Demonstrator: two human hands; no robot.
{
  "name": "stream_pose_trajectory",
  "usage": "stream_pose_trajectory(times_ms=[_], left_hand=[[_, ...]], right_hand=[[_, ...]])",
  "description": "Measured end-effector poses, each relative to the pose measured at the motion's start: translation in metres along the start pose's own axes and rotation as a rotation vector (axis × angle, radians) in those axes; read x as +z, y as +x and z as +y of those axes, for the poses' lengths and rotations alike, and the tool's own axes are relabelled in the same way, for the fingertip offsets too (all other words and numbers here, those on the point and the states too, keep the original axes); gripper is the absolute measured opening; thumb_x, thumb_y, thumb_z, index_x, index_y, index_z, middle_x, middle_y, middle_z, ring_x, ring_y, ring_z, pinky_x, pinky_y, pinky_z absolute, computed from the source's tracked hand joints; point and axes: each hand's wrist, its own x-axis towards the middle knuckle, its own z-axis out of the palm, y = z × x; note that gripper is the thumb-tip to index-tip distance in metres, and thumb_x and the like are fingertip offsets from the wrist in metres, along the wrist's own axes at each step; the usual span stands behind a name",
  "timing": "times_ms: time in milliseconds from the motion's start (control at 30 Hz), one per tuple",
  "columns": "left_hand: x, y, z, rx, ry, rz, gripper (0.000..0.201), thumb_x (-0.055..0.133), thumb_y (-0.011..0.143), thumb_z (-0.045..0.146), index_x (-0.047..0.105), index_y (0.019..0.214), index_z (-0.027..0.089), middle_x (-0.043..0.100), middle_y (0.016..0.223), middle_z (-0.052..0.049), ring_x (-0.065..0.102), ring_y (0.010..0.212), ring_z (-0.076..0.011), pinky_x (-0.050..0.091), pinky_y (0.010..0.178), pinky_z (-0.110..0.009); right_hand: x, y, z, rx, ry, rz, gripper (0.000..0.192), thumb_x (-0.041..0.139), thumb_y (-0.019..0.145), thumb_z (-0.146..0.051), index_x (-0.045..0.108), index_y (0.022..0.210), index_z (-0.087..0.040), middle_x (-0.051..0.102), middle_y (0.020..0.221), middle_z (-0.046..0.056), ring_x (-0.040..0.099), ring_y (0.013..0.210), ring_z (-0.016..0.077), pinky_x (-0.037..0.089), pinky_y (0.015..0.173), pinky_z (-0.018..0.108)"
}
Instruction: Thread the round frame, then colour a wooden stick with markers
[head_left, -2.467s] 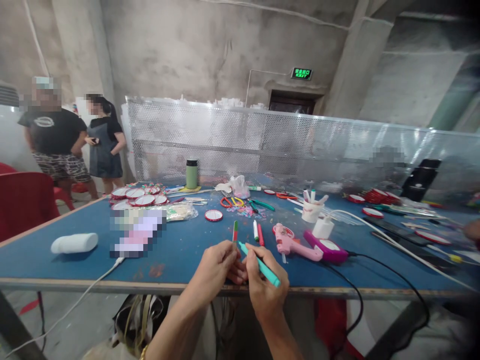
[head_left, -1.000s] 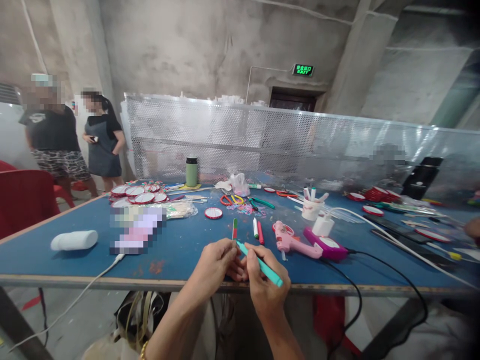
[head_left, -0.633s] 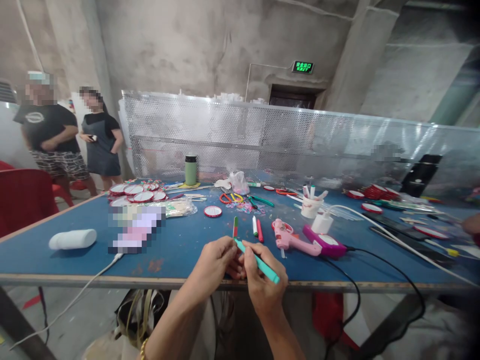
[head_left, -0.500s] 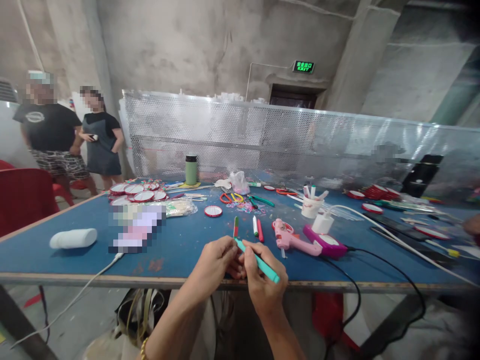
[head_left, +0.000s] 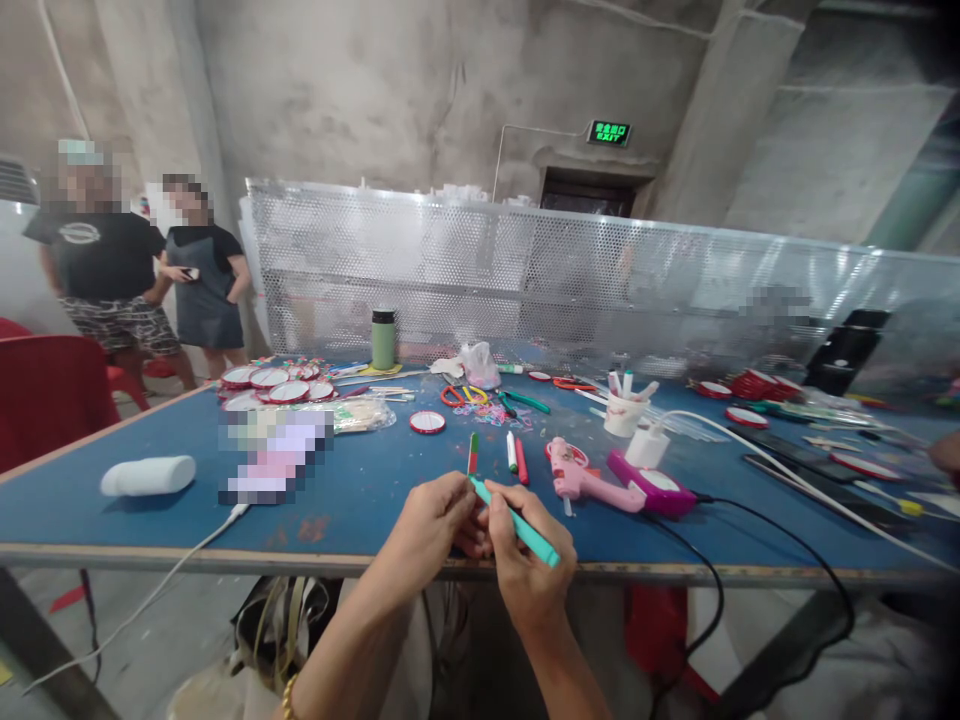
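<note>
At the table's front edge, my right hand [head_left: 531, 560] grips a turquoise marker pen [head_left: 534, 538] like a pencil, its tip end pointing up and left. My left hand [head_left: 439, 525] is closed right beside it, fingers pinched around a thin flat stick [head_left: 472, 455] coloured green and red. The upper end of that stick shows above my fingers; its lower part is hidden. The pen's tip end is close to my left fingertips, and whether it touches the stick I cannot tell. Just beyond my hands lie a white marker with a green end [head_left: 511, 452] and a red marker [head_left: 522, 462].
A pink glue gun [head_left: 592, 485] lies right of my hands, near a purple box [head_left: 651, 487] and a cup of pens [head_left: 624, 413]. Left are a white bottle [head_left: 148, 476] and several red-rimmed discs [head_left: 289, 391]. Pliers [head_left: 525, 402] lie further back. Two people stand at far left.
My hands, the marker pen and the stick look unchanged. The view has shifted very slightly, and the people at far left have moved a little.
</note>
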Motion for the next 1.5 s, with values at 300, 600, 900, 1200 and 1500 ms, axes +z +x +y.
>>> stream_pose_trajectory(times_ms=[300, 600, 900, 1200, 1500], left_hand=[[0.0007, -0.0025, 0.0036, -0.001, -0.008, -0.009, 0.037, 0.060, 0.083, 0.051, 0.049, 0.071, 0.019, 0.061, 0.063, 0.002, 0.064, 0.055, -0.0148, 0.056, 0.056, -0.027], [0.0010, -0.0009, 0.0028, -0.023, -0.047, -0.032, 0.037, 0.059, 0.082, 0.055, 0.052, 0.077, 0.018, 0.064, 0.063, 0.000, 0.065, 0.054, -0.0155, 0.056, 0.056, -0.027], [0.0001, -0.0008, 0.0008, 0.003, 0.005, -0.008, 0.037, 0.058, 0.084, 0.052, 0.048, 0.071, 0.019, 0.061, 0.063, 0.001, 0.065, 0.055, -0.0152, 0.056, 0.056, -0.027], [0.0001, -0.0003, 0.0003, 0.000, 0.015, 0.005, 0.037, 0.059, 0.083, 0.051, 0.049, 0.070, 0.019, 0.059, 0.062, 0.002, 0.064, 0.054, -0.0150, 0.056, 0.056, -0.027], [0.0012, -0.0022, 0.0031, -0.005, -0.007, -0.002, 0.037, 0.059, 0.083, 0.052, 0.048, 0.071, 0.019, 0.061, 0.062, 0.002, 0.064, 0.054, -0.0151, 0.056, 0.056, -0.028]], right_hand=[[0.0000, -0.0018, 0.0021, 0.019, -0.032, 0.032, 0.016, 0.054, 0.094, -0.017, 0.070, 0.091, -0.018, 0.072, 0.074, 0.002, 0.069, 0.063, 0.0145, 0.055, 0.063, 0.024], [0.0005, -0.0035, 0.0036, 0.062, -0.059, 0.074, 0.016, 0.055, 0.094, -0.020, 0.070, 0.091, -0.018, 0.074, 0.075, 0.003, 0.070, 0.065, 0.0161, 0.055, 0.062, 0.025], [-0.0008, -0.0002, -0.0015, 0.022, -0.018, 0.027, 0.017, 0.054, 0.093, -0.018, 0.070, 0.091, -0.017, 0.073, 0.073, 0.003, 0.070, 0.063, 0.0152, 0.056, 0.061, 0.024], [-0.0001, 0.0012, -0.0021, 0.009, -0.009, 0.029, 0.016, 0.055, 0.092, -0.017, 0.071, 0.091, -0.017, 0.073, 0.073, 0.003, 0.070, 0.062, 0.0157, 0.057, 0.061, 0.024], [0.0004, -0.0005, -0.0010, 0.027, -0.060, 0.049, 0.017, 0.054, 0.094, -0.019, 0.070, 0.090, -0.017, 0.073, 0.072, 0.003, 0.070, 0.062, 0.0158, 0.056, 0.062, 0.025]])
